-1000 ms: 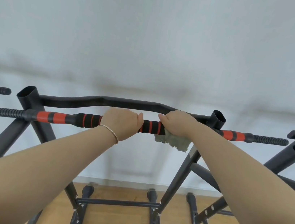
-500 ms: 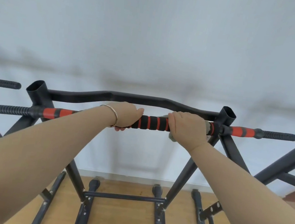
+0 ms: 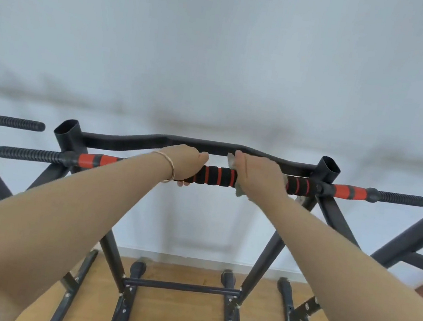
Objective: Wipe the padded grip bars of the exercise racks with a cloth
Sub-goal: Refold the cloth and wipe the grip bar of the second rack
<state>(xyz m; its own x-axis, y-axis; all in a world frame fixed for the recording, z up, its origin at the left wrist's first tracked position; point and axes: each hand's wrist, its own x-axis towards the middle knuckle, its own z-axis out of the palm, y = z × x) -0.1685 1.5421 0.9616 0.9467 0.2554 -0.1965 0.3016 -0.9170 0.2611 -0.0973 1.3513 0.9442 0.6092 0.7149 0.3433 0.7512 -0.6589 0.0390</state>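
1. The left hand (image 3: 186,163) has its grip clamped over the padded bar (image 3: 217,176), with the fingers curled across the top and the fingertips showing beneath the foam; a thin bracelet (image 3: 168,166) sits on that wrist
2. The right hand (image 3: 257,175) lies on the same bar, just to the right of the left, and its grip is clamped on a pale cloth (image 3: 240,191) pressed round the foam; scraps of the cloth show above the thumb and below the hand
3. Between the two hands a short stretch of black foam with red rings is uncovered, and more of it shows to the right of the right hand
4. The bar runs level through both uprights of the dark metal exercise rack (image 3: 69,132); outside each upright it carries an orange sleeve (image 3: 91,159) and then a black ribbed end (image 3: 29,154)
5. A curved black crossbar (image 3: 131,139) joins the tops of the uprights just behind the hands
6. The rack's feet stand on a wooden floor (image 3: 177,318) in front of a pale wall (image 3: 220,52), and parts of neighbouring racks (image 3: 410,242) show at both edges of the view
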